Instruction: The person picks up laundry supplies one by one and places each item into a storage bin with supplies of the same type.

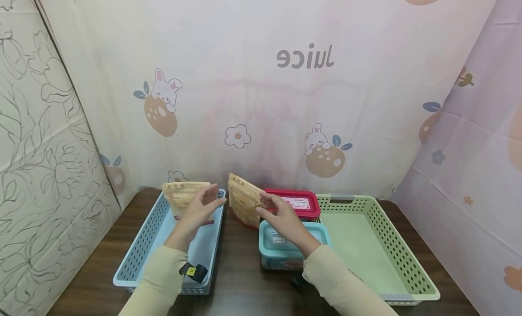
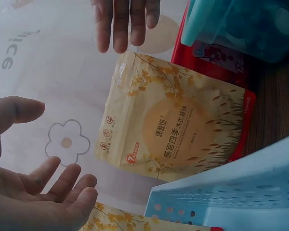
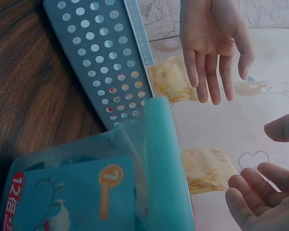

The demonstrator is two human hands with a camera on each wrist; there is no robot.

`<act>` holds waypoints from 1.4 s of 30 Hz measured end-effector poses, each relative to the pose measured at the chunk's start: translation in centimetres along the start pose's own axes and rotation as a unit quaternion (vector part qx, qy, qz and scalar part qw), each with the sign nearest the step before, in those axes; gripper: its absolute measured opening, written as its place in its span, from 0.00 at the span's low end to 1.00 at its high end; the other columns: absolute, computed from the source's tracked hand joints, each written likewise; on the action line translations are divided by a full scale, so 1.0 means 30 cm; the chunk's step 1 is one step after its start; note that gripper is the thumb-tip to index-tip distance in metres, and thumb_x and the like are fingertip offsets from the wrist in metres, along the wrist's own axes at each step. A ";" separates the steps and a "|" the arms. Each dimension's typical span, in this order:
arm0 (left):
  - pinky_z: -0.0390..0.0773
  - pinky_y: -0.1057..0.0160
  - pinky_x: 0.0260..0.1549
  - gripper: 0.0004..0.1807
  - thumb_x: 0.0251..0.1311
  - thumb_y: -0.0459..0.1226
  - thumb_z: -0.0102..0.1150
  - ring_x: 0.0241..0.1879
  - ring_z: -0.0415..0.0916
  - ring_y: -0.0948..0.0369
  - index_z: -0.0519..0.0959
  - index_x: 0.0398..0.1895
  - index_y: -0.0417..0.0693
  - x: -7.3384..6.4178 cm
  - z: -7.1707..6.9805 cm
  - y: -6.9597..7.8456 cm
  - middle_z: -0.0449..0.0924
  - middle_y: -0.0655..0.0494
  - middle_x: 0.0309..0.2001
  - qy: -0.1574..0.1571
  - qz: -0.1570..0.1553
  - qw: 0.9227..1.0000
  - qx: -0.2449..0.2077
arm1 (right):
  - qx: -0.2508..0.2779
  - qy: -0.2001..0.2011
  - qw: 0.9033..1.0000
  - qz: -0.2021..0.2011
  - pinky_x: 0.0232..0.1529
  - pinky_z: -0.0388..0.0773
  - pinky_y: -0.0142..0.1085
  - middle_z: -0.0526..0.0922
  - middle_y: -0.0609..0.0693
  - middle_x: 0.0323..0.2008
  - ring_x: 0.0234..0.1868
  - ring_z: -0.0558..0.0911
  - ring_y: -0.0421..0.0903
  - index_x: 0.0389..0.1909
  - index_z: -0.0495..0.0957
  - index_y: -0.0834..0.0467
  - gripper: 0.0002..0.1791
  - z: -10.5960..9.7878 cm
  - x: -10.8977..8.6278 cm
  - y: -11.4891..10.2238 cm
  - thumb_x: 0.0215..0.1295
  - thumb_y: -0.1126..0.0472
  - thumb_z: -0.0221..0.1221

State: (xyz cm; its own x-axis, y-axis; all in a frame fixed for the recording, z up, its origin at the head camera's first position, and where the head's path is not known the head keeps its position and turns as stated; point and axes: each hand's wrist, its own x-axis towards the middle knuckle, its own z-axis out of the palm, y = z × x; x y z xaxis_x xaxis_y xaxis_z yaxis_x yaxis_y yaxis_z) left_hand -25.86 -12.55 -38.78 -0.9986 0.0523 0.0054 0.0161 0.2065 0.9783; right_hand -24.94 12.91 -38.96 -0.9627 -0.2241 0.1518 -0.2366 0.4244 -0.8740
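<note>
One yellow pouch (image 1: pixel 177 201) in one blue basket (image 1: pixel 136 255) and a second pouch (image 1: pixel 242 200) outside stand at ten o'clock from left hand (image 1: pixel 198 211) and right hand (image 1: pixel 282 216) respectively, both empty, fingers relaxed. One teal box (image 1: pixel 279 239) has one red box (image 1: pixel 299 202) at twelve, one green basket (image 1: pixel 363 252) at three.

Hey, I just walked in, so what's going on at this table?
A person has both hands raised over the table, fingers relaxed, and neither seems to grip anything. The left hand is by the yellow pouch standing in the blue basket. The right hand is close to a second pouch, upright between that basket and the red-lidded tub; whether it touches is unclear. A turquoise-lidded tub sits nearer the person, with a green basket to the right.
</note>
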 end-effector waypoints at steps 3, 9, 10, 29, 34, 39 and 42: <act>0.65 0.39 0.64 0.36 0.65 0.44 0.65 0.73 0.58 0.46 0.64 0.73 0.47 0.006 0.009 0.004 0.62 0.43 0.72 0.002 0.000 1.000 0.005 | -0.006 0.005 1.000 -0.009 0.54 0.81 0.46 0.79 0.50 0.57 0.55 0.80 0.48 0.69 0.71 0.53 0.33 -0.006 -0.001 0.005 0.65 0.50 0.67; 0.63 0.41 0.66 0.35 0.67 0.45 0.62 0.72 0.59 0.45 0.64 0.73 0.45 0.029 0.024 0.002 0.63 0.42 0.72 0.003 0.008 1.000 0.016 | -0.016 0.011 1.000 0.008 0.50 0.83 0.45 0.79 0.50 0.57 0.53 0.80 0.49 0.68 0.72 0.50 0.32 -0.018 0.002 0.014 0.65 0.51 0.67; 0.63 0.41 0.67 0.35 0.68 0.45 0.62 0.72 0.59 0.45 0.63 0.74 0.44 0.035 0.027 0.001 0.63 0.42 0.72 0.003 0.008 1.000 0.018 | -0.016 0.013 1.000 0.014 0.49 0.83 0.45 0.79 0.51 0.57 0.53 0.80 0.49 0.68 0.72 0.50 0.31 -0.021 0.002 0.016 0.65 0.51 0.67; 0.62 0.42 0.68 0.32 0.72 0.45 0.55 0.71 0.59 0.43 0.62 0.74 0.43 0.133 0.090 0.003 0.62 0.41 0.71 0.006 0.001 1.000 0.014 | -0.029 0.034 0.998 0.033 0.48 0.84 0.46 0.79 0.53 0.55 0.54 0.80 0.52 0.68 0.72 0.53 0.30 -0.058 0.018 0.032 0.66 0.54 0.66; 0.62 0.42 0.68 0.32 0.71 0.44 0.55 0.71 0.59 0.43 0.62 0.74 0.42 0.141 0.093 0.005 0.62 0.40 0.71 0.011 -0.002 1.000 0.019 | -0.030 0.030 0.998 0.041 0.49 0.83 0.46 0.79 0.51 0.56 0.55 0.79 0.52 0.68 0.72 0.53 0.31 -0.065 0.023 0.039 0.65 0.53 0.66; 0.62 0.42 0.67 0.32 0.71 0.45 0.55 0.71 0.59 0.44 0.62 0.74 0.44 0.154 0.086 0.002 0.63 0.42 0.71 0.012 -0.017 1.000 0.016 | -0.034 0.020 0.998 0.049 0.49 0.83 0.46 0.78 0.52 0.57 0.56 0.79 0.52 0.68 0.71 0.52 0.31 -0.069 0.029 0.043 0.66 0.52 0.66; 0.64 0.42 0.66 0.32 0.72 0.46 0.54 0.71 0.59 0.44 0.61 0.74 0.45 0.163 0.080 0.000 0.62 0.42 0.71 0.007 -0.028 0.999 0.014 | -0.037 0.014 0.998 0.052 0.49 0.83 0.47 0.78 0.52 0.58 0.56 0.78 0.52 0.68 0.71 0.53 0.31 -0.070 0.037 0.048 0.66 0.52 0.65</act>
State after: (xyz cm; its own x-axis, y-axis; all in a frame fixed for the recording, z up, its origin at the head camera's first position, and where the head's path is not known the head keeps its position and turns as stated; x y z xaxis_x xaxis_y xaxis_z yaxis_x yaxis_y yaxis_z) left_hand -30.62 -9.94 -39.25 -0.9986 0.0255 -0.0458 -0.0385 0.2357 0.9711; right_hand -26.62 15.12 -39.10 -0.9856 -0.1513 0.0758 -0.1433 0.5078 -0.8494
